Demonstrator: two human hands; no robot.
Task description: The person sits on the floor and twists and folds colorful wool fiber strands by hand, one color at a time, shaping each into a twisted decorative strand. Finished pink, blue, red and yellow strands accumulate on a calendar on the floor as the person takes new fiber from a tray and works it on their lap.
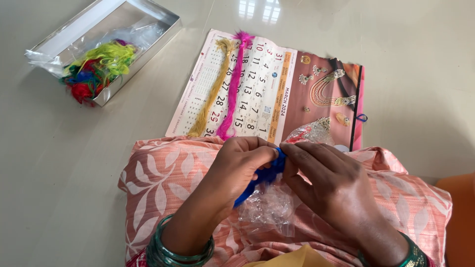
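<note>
Left hand (242, 163): we see its fingers curled tight, pinching the blue thread bundle (264, 174).
Right hand (329, 183): fingers bent together on the same bundle's upper end.
Blue thread bundle: soft, fibrous skein over the lap, between both hands.
Clear plastic bag (269, 205): crinkled, under the hands; contents unclear to us.
Cloth (163, 173): peach, white leaf print.
Calendar sheet (257, 84): flat on the floor, bearing a mustard skein (213, 91) and a pink skein (233, 84).
Silver box (148, 15): rectangular, upper left, holding mixed coloured threads (96, 66).

Calendar (262, 84) — two tassels (225, 84) atop (box (148, 20) beyond)
</note>
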